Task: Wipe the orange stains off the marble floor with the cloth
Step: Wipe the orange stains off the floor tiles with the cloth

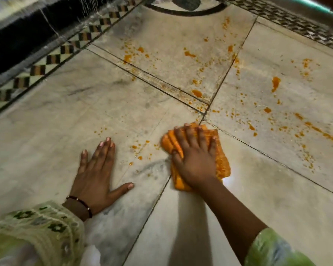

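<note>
An orange folded cloth (222, 160) lies on the marble floor (85, 112) near the crossing of the tile joints. My right hand (194, 156) presses flat on top of it with fingers spread and straight. My left hand (98, 173) rests palm down on bare marble to the left, fingers extended. Orange stains (197, 93) spatter the tiles beyond the cloth and to its right, with larger blobs (275, 82) on the right tile and long streaks (323, 134) at the far right. A few small orange drops (136, 150) lie between my two hands.
A checkered inlay border (52, 60) runs diagonally along the left, with a dark wall base (17, 41) behind it. Another patterned border (296, 24) crosses the top right. A curved dark inlay (185, 10) sits at the top centre.
</note>
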`<state>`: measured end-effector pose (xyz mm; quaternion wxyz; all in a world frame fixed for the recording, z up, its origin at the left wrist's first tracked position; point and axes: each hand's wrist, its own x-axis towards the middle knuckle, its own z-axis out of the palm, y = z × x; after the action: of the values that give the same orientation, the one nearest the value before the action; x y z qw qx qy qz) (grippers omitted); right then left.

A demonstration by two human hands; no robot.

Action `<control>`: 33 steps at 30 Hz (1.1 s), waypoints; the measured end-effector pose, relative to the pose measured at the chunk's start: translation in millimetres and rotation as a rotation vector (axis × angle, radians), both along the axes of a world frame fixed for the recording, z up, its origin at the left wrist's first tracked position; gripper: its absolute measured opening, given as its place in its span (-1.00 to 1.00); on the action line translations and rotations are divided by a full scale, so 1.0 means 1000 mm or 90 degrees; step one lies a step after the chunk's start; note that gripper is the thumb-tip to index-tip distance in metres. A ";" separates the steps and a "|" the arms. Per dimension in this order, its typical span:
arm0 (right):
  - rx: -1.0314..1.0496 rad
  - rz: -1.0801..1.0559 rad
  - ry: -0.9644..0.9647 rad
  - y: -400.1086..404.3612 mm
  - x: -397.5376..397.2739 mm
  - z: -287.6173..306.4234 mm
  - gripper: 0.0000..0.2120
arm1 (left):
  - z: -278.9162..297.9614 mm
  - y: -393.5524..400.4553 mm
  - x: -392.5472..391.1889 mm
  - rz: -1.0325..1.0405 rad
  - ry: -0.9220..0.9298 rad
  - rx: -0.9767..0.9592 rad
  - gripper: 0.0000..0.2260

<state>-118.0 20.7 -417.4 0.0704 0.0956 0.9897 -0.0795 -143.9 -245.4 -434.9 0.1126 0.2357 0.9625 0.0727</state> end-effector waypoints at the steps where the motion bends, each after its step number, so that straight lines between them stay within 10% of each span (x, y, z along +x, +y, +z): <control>1: -0.005 0.042 0.005 -0.009 0.009 0.000 -0.35 | 0.000 0.000 0.000 -0.001 0.003 -0.005 -0.03; 6: 0.011 0.113 0.037 0.017 0.081 -0.004 -0.38 | -0.002 0.001 -0.001 0.014 0.015 -0.007 0.00; 13: -0.008 -0.173 -0.027 0.024 0.009 0.004 -0.34 | -0.003 0.002 0.002 -0.003 0.018 -0.023 -0.04; 21: -0.003 0.080 0.028 -0.038 0.052 -0.004 -0.38 | -0.004 0.000 0.000 -0.004 0.018 -0.028 -0.05; 30: 0.003 -0.152 0.010 0.021 0.049 0.000 -0.38 | -0.005 0.001 0.002 -0.011 0.020 -0.032 -0.07; 33: -0.007 -0.030 -0.012 -0.017 0.019 -0.001 -0.38 | -0.004 -0.003 0.001 0.000 0.024 -0.007 -0.06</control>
<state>-99.2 3.3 -417.9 0.0780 0.1193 0.9861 -0.0853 -143.2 -247.9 -438.5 0.0954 0.2365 0.9649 0.0630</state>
